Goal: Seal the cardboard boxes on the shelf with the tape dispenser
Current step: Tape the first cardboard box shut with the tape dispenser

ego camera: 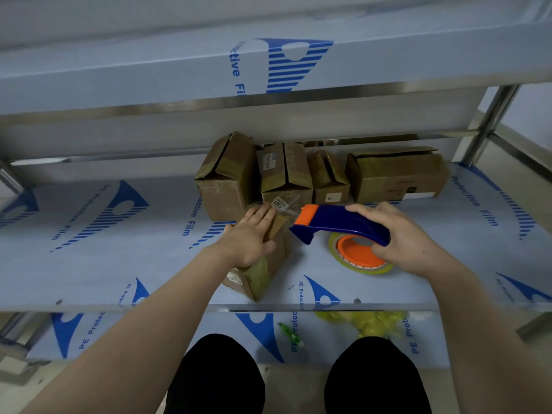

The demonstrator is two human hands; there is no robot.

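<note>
Gripping tape dispenser (343, 222) in my R hand (400, 236), nose pointing left at small cardboard box (263, 274); L hand (248, 237) flat on it.

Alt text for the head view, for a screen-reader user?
A person's left hand rests flat on a small cardboard box on a film-covered shelf, while the right hand grips a blue-and-orange tape dispenser beside it. Four more boxes stand behind.
</note>
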